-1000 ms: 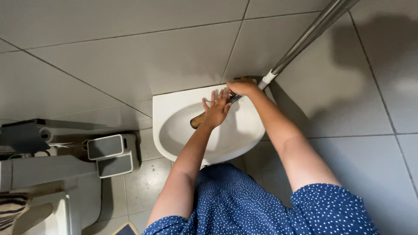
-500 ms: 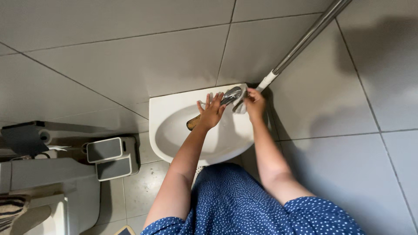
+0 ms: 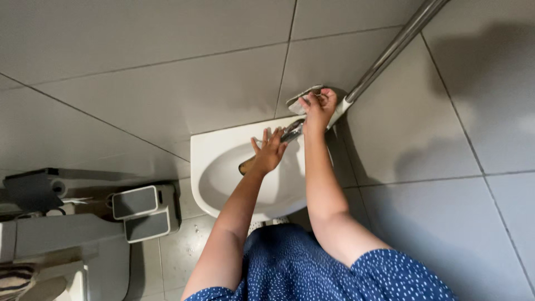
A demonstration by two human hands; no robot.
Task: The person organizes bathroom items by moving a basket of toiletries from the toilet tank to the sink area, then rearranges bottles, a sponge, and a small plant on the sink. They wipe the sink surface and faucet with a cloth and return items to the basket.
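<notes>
The left hand (image 3: 268, 149) hangs over the white sink (image 3: 217, 167) with its fingers spread wide and flat, holding nothing; it sits just below the spout of the chrome tap (image 3: 291, 132), and whether the fingertips touch the metal cannot be told. Under the palm, a brown wooden-looking handle (image 3: 246, 165) pokes out to the lower left and lies inside the basin. The right hand (image 3: 317, 111) is raised above the back rim of the sink, against the grey tiled wall (image 3: 167, 72), with its fingers curled around a small crumpled grey cloth (image 3: 302, 96) that it grips at one end; the cloth stands out to the upper left of the hand, just above the tap. Right beside that hand a long metal pole (image 3: 393, 50) with a white end piece leans slantwise across the wall toward the sink's right corner. To the left of the sink, on the floor, stands a small white two-tier pedal bin (image 3: 142, 213), and further left a toilet roll (image 3: 56, 187) and part of a white toilet (image 3: 67, 245) show at the edge. The person wears a blue garment with white dots (image 3: 312, 262).
</notes>
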